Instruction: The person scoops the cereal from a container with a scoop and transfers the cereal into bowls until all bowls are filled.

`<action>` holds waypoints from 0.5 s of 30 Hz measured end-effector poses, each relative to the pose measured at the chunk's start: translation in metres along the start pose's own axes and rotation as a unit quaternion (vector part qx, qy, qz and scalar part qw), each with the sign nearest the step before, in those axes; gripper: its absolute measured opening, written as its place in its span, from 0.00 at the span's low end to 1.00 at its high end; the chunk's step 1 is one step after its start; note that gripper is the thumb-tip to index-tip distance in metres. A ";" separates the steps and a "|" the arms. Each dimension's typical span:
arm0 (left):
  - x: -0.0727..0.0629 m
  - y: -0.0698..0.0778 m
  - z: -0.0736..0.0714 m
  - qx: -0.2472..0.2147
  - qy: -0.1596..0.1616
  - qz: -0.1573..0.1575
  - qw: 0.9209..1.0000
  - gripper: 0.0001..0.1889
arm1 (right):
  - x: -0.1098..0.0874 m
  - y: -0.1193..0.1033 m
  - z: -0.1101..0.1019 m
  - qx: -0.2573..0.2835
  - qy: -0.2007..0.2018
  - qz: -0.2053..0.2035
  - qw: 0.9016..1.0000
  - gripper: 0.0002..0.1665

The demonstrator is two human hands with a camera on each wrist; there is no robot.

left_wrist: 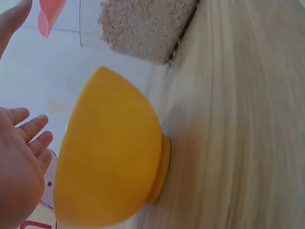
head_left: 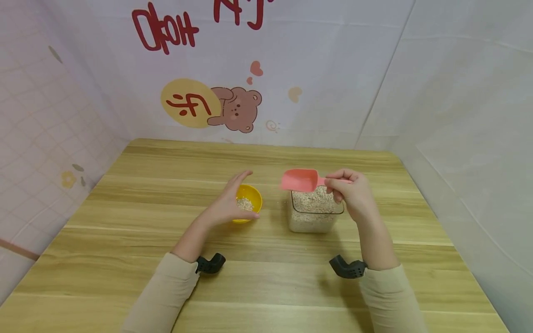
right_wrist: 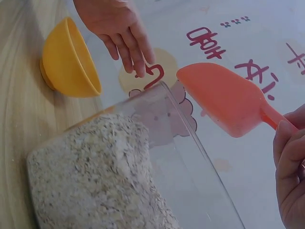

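My right hand (head_left: 353,190) pinches the handle of a pink scoop (head_left: 300,180), held above a clear rectangular container (head_left: 310,226). The inside of the scoop looks bare in the head view. Rolled oats (right_wrist: 95,171) fill much of the container. To its left stands a yellow bowl (head_left: 255,194) with a small heap of oats (head_left: 244,204) in it. Over the bowl's left side my left hand (head_left: 225,203) is spread, thumb and fingers apart. In the left wrist view, a gap shows between that hand (left_wrist: 19,167) and the bowl (left_wrist: 109,152).
Everything stands on a wood-grain table (head_left: 266,286). A white cloth with red writing and a printed bear (head_left: 239,111) hangs behind it, and pale cloth hangs at both sides. Dark wrist mounts (head_left: 211,263) stick out inward from both sleeves.
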State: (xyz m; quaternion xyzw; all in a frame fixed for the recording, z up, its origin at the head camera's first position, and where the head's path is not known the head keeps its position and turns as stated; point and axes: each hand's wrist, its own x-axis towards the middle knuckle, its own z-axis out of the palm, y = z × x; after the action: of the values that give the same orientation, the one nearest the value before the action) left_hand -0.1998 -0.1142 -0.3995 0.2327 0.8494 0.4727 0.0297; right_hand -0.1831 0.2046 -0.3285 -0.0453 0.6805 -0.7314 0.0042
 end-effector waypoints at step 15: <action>0.016 0.020 0.023 -0.002 -0.027 0.030 0.999 0.60 | -0.007 0.001 -0.026 0.011 0.016 -0.004 1.000 0.07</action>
State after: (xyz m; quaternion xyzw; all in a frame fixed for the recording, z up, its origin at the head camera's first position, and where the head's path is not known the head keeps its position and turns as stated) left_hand -0.2006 -0.0798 -0.3933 0.2711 0.8401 0.4683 0.0387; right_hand -0.1785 0.2307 -0.3317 -0.0359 0.6721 -0.7395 -0.0093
